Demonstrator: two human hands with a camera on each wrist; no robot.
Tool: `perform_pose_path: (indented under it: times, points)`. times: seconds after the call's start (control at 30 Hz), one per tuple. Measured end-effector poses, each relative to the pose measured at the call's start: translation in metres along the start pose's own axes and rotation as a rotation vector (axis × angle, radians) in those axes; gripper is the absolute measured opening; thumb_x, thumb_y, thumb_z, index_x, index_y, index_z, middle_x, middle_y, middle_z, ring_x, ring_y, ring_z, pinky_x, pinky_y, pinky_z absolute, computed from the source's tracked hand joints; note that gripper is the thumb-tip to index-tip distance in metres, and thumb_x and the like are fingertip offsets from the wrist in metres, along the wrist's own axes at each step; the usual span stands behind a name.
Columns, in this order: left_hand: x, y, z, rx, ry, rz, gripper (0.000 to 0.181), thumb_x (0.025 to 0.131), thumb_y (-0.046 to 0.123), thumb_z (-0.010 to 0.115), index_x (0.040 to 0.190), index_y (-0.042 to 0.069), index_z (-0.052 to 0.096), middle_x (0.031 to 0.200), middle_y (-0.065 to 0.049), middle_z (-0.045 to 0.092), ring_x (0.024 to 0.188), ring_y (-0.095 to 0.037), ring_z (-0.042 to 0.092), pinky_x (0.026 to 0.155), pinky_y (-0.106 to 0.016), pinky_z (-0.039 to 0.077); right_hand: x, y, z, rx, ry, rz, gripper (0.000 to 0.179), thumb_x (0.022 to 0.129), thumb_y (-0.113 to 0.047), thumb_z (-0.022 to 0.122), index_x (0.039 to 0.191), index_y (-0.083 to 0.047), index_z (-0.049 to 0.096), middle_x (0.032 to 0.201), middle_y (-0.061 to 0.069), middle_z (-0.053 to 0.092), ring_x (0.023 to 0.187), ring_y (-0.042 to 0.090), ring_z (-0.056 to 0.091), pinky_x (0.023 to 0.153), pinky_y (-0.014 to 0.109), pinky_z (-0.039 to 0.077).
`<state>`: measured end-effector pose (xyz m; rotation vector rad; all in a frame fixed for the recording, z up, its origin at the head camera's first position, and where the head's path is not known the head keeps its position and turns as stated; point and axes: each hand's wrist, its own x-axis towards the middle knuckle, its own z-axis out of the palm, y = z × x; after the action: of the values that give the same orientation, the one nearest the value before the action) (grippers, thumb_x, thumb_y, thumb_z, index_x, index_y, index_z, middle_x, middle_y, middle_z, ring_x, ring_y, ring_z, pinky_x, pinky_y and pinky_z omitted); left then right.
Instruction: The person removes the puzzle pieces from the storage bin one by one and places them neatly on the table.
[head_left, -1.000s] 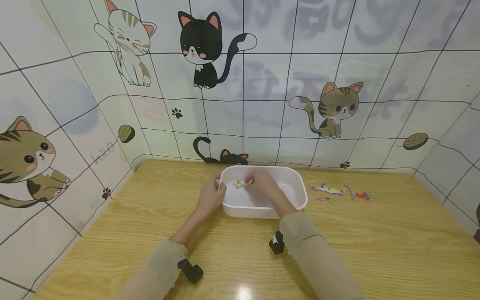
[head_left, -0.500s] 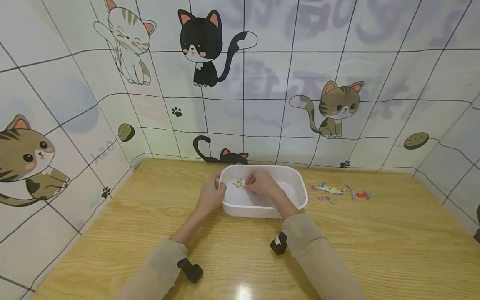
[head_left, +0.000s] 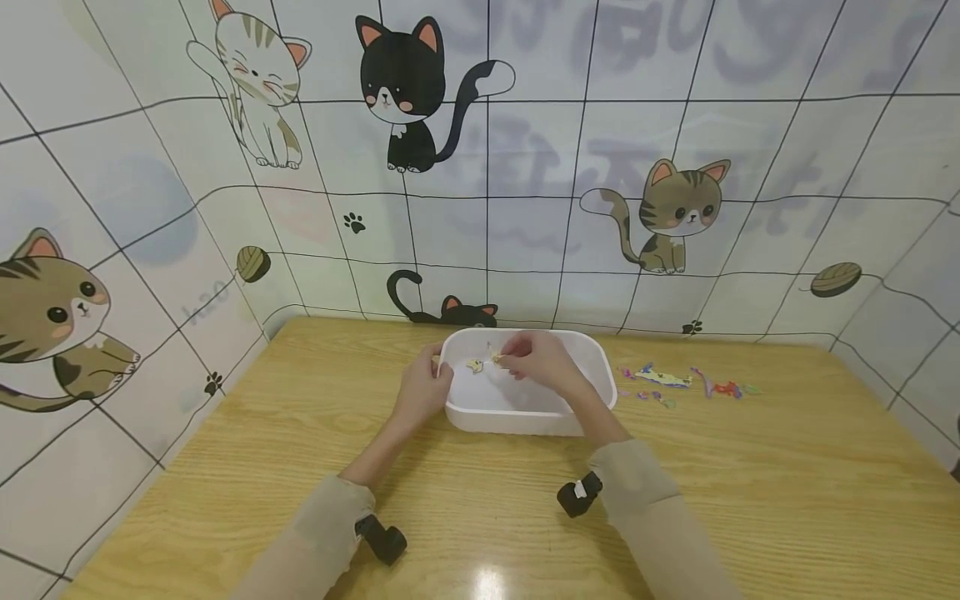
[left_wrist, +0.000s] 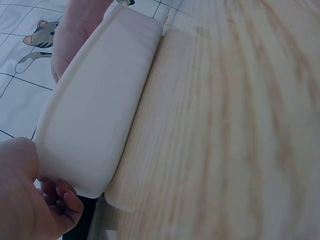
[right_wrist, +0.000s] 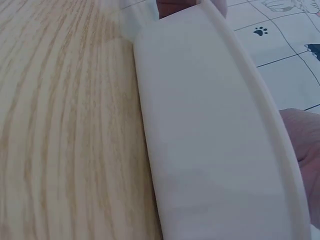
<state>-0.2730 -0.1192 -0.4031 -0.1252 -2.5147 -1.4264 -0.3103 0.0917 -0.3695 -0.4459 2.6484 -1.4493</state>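
A white plastic basin (head_left: 525, 422) stands on the wooden table. My left hand (head_left: 422, 392) grips its left rim; in the left wrist view the thumb lies over the rim and the fingers curl against the outer wall. Inside the basin, my right hand (head_left: 546, 363) pinches a small yellowish piece (head_left: 496, 358) between thumb and fingertips, its kind too small to tell. Another small yellow piece with dark marks (head_left: 475, 366) lies on the basin floor to the left. The right wrist view has the near wall (right_wrist: 210, 130) hiding the right fingertips.
Right of the basin lie a long pale-yellow piece with blue edges (head_left: 663, 377), a red piece (head_left: 726, 389), a purple strip (head_left: 702, 382) and several small coloured bits (head_left: 657, 397) on the table (head_left: 480, 500). A cat-print sheet (head_left: 525, 167) surrounds the table's back and sides.
My right hand has lifted slightly and shifted to the right inside the basin, drawing the small yellowish piece away from the other yellow one. The left hand stays on the rim.
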Motion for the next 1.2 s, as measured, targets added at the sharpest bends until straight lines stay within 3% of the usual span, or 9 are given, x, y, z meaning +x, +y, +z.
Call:
perform_pose_path:
  times: [0.5, 0.83, 1.1, 1.2]
  points:
    - [0.001, -0.002, 0.002, 0.013, -0.005, -0.026, 0.041, 0.096, 0.006, 0.052, 0.135, -0.006, 0.056, 0.074, -0.005, 0.046, 0.065, -0.017, 0.042, 0.056, -0.028, 0.036, -0.027, 0.005, -0.037, 0.066, 0.051, -0.042, 0.023, 0.095, -0.016, 0.069, 0.107, 0.003, 0.067, 0.102, 0.023, 0.07, 0.082, 0.029, 0.07, 0.087, 0.05, 0.055]
    - [0.0, 0.0, 0.0, 0.012, -0.008, -0.029, 0.042, 0.096, 0.006, 0.051, 0.135, -0.006, 0.055, 0.075, -0.005, 0.047, 0.065, -0.018, 0.043, 0.057, -0.03, 0.037, -0.043, 0.01, -0.062, 0.073, 0.045, -0.091, 0.02, 0.096, -0.008, 0.065, 0.109, 0.008, 0.066, 0.095, 0.014, 0.069, 0.086, 0.033, 0.068, 0.081, 0.042, 0.058]
    - [0.0, 0.001, 0.0, 0.014, -0.012, -0.035, 0.042, 0.096, 0.006, 0.051, 0.137, -0.005, 0.055, 0.076, -0.005, 0.047, 0.066, -0.018, 0.043, 0.057, -0.03, 0.037, -0.055, 0.021, -0.082, 0.064, 0.06, -0.087, 0.021, 0.097, -0.005, 0.064, 0.111, 0.01, 0.064, 0.096, 0.016, 0.068, 0.083, 0.025, 0.067, 0.074, 0.027, 0.057]
    - [0.0, 0.001, 0.0, 0.01, -0.013, -0.041, 0.042, 0.096, 0.006, 0.051, 0.137, -0.004, 0.054, 0.076, -0.005, 0.047, 0.066, -0.018, 0.043, 0.057, -0.03, 0.037, -0.06, 0.028, -0.091, 0.045, 0.075, -0.079, 0.021, 0.097, -0.006, 0.064, 0.11, 0.01, 0.063, 0.096, 0.017, 0.068, 0.082, 0.022, 0.067, 0.073, 0.027, 0.057]
